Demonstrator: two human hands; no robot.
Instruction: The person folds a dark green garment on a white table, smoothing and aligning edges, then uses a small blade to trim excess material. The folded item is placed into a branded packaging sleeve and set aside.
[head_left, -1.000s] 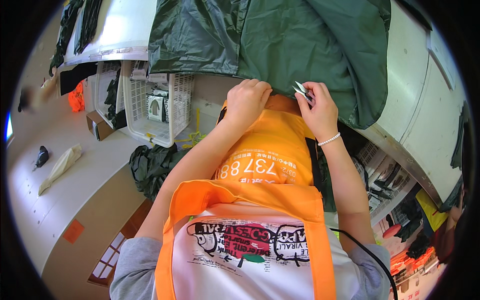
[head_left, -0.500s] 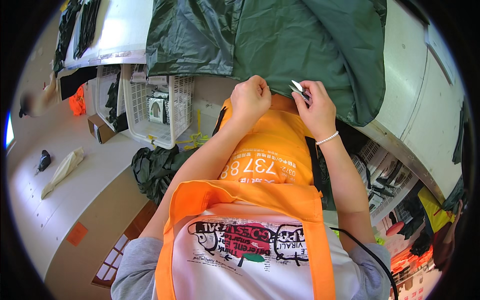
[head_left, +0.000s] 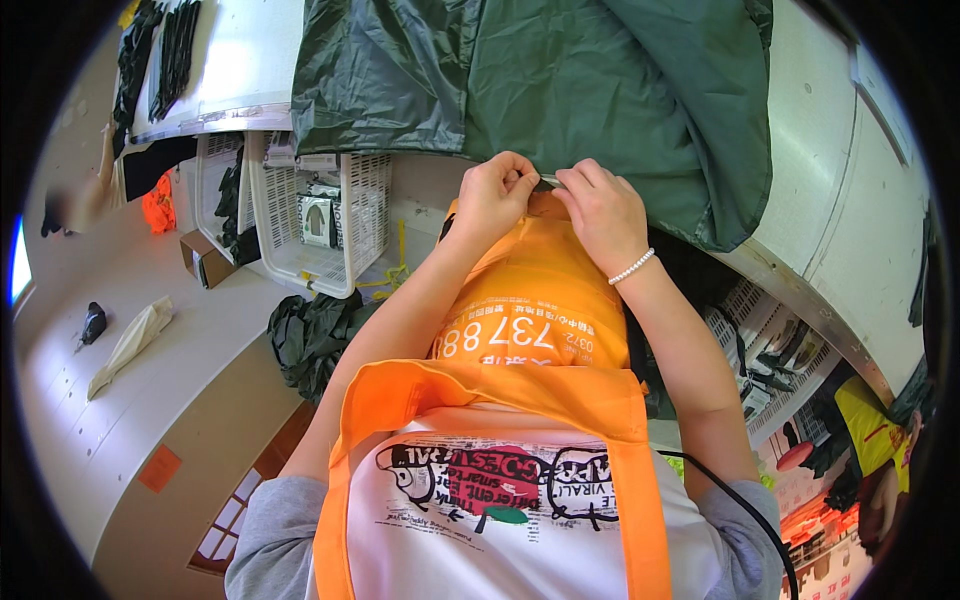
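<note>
A dark green garment (head_left: 580,80) of thin, shiny cloth lies spread over the white table, its hem hanging at the near edge. Right at this hem is my left hand (head_left: 497,200), thumb and fingertips pinched together; whatever is between them is too small to make out. My right hand (head_left: 607,215), with a beaded bracelet at the wrist, is closed around small thread snips (head_left: 547,181). Only a sliver of their metal shows, pointing toward the left fingertips. The two hands almost touch, just above my orange apron (head_left: 530,270).
Under the table at left stands a white plastic basket (head_left: 345,270) with packaged items. A crumpled dark green bundle (head_left: 305,340) lies near my left forearm. More white baskets (head_left: 775,365) sit below the table at right. Dark folded pieces (head_left: 175,55) lie at the far left.
My right hand has moved left to meet the left hand, turning so that the snips, with blades plainly visible before, are now mostly hidden. The left hand stays at the hem.
</note>
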